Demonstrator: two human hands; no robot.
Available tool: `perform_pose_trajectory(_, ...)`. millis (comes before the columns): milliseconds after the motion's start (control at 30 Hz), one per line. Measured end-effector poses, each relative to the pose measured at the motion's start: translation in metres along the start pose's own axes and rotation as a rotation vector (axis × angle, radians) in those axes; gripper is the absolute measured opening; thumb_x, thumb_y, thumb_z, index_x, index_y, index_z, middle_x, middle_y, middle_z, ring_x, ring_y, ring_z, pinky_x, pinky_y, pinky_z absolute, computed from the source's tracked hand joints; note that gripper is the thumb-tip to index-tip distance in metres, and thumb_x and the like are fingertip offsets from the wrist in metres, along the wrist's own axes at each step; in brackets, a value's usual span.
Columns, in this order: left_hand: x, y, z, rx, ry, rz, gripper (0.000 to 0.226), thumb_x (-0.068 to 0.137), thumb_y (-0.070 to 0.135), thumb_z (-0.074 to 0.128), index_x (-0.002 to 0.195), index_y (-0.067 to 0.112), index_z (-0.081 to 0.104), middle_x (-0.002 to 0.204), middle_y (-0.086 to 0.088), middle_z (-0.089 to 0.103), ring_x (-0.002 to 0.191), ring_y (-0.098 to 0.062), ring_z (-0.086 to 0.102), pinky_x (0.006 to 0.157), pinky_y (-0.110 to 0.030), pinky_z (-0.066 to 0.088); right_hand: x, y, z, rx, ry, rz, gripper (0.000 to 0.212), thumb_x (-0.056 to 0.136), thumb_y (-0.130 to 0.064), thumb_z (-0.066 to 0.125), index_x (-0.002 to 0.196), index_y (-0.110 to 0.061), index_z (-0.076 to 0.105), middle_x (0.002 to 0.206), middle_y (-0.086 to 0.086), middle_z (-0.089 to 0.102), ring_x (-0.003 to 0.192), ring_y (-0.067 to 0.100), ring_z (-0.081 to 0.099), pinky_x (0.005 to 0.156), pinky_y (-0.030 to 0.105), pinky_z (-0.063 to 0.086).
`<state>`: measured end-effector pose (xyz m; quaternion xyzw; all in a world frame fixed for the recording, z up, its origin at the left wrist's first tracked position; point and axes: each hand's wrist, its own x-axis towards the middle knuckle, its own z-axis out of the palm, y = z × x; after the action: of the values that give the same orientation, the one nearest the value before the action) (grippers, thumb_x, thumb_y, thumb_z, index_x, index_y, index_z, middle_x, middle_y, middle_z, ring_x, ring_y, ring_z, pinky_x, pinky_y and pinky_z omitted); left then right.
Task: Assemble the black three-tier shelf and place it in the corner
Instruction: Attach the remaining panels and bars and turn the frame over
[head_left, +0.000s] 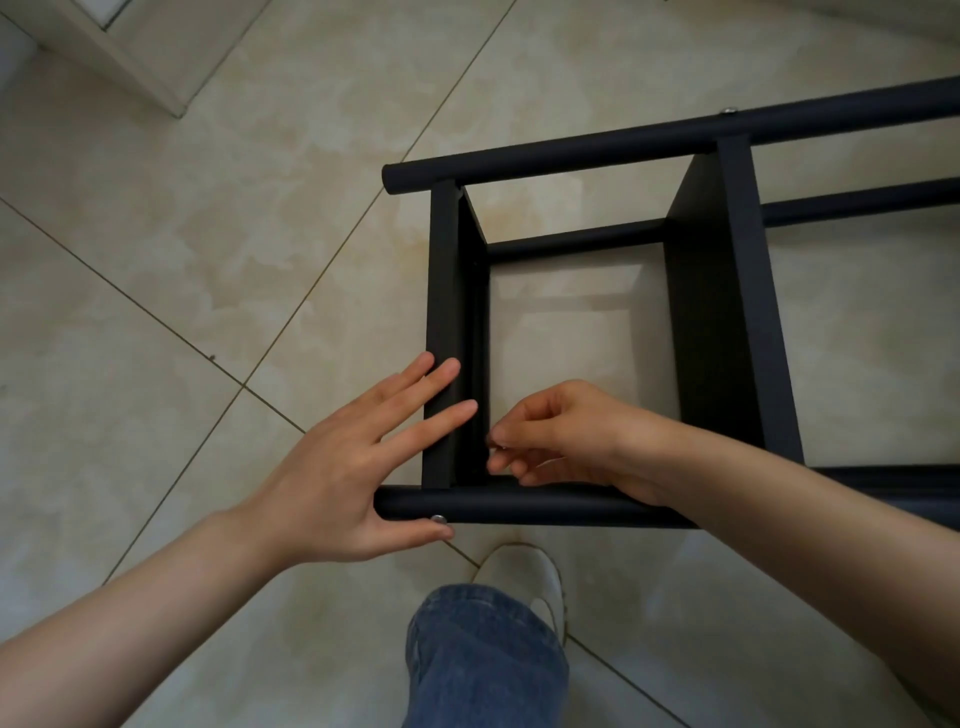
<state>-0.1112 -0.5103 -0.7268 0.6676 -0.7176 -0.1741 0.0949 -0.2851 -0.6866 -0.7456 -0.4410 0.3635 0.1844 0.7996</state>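
The black shelf (727, 312) lies on its side on the floor (208, 234), the left hand (343, 467) spread flat against its end board (441, 291), likely to steady it, while the right hand (561, 436) pinches a small bit (492, 442) just inside that board.

The black shelf (727, 291) runs off the right edge, its far end unseen. The right hand (561, 436) pinches something tiny, perhaps a screw (492, 443), too small to tell. Its forearm (737, 483) hides part of the near tube (519, 506).
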Motion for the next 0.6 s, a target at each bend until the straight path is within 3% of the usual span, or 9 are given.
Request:
perform_pose_trajectory(167, -0.0005, -0.0027, 0.0042, -0.047, 0.000, 0.011, 0.091, 0.085, 0.063, 0.067, 0.158, 0.023, 0.030, 0.169, -0.003, 0.015, 0.156, -0.027, 0.012, 0.125, -0.031, 0.019, 0.0010, 0.0010, -0.0012, 0.044, 0.016, -0.022, 0.013, 0.089, -0.002, 0.070, 0.101, -0.003, 0.067, 0.090, 0.012, 0.077, 0.073, 0.012, 0.068, 0.071, 0.021, 0.059)
perform_pose_trajectory(367, 0.0031, -0.0056, 0.0049, -0.051, -0.025, 0.032, 0.091, 0.086, 0.064, 0.065, 0.159, 0.026, 0.027, 0.170, 0.000, 0.013, 0.157, -0.026, 0.009, 0.125, -0.031, 0.016, -0.0011, -0.0002, -0.0016, -0.026, -0.016, -0.031, 0.011, 0.089, -0.005, 0.069, 0.098, -0.010, 0.074, 0.092, 0.008, 0.077, 0.079, 0.012, 0.069, 0.075, 0.021, 0.059)
perform_pose_trajectory(600, 0.0044, -0.0053, 0.0066, -0.102, -0.010, 0.016, 0.073, 0.080, 0.061, 0.071, 0.139, 0.021, 0.053, 0.169, 0.002, 0.017, 0.157, -0.025, 0.010, 0.122, -0.021, 0.019, -0.0005, -0.0009, -0.0002, -0.069, 0.011, -0.044, 0.016, 0.091, -0.008, 0.068, 0.106, -0.012, 0.073, 0.091, 0.007, 0.077, 0.077, 0.011, 0.067, 0.071, 0.018, 0.058)
